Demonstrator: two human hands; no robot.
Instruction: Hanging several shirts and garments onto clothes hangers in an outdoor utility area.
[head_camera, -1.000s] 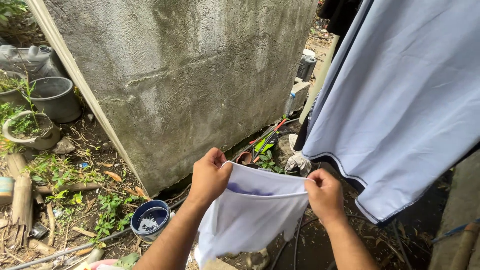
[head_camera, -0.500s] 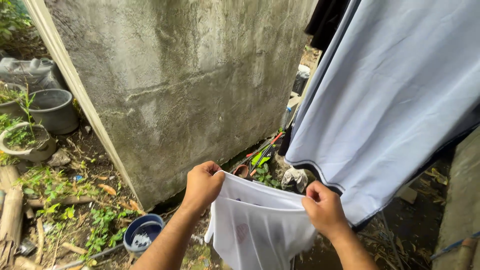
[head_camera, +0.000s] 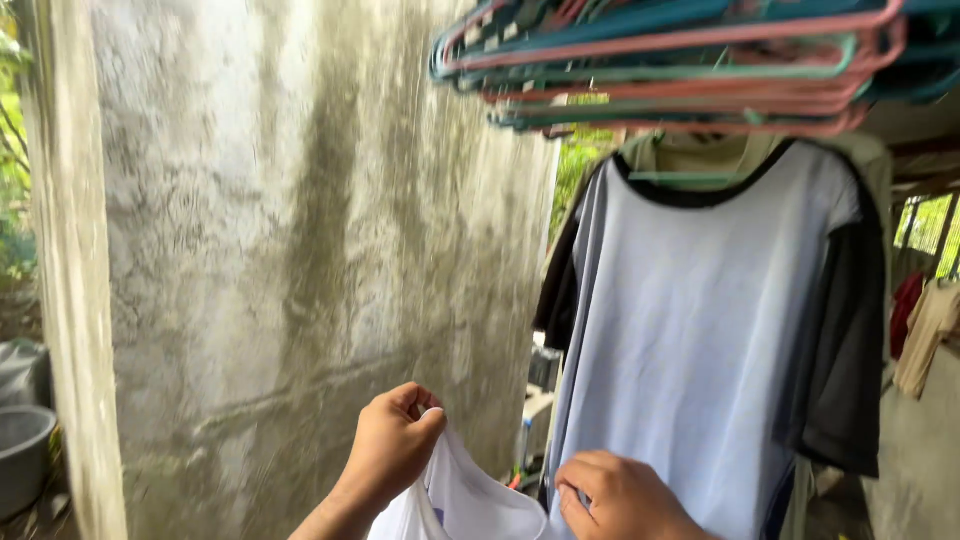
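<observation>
White shirt (head_camera: 460, 505) is pinched at its top edge by my left hand (head_camera: 392, 447) and right hand (head_camera: 618, 497), each grip closed on cloth, spreading it. Hangers (head_camera: 680, 60) overhead.

Bunched plastic hangers (head_camera: 680, 60) overhead, grey-and-black shirt (head_camera: 700, 330) hanging below

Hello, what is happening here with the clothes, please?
A person stands beside a stained concrete wall and holds a white garment low in the picture, with the left hand and the right hand each gripping its top edge. Just behind hangs a pale blue shirt with black sleeves on a hanger. A bunch of empty coloured hangers hangs overhead. The white garment is not on a hanger.
</observation>
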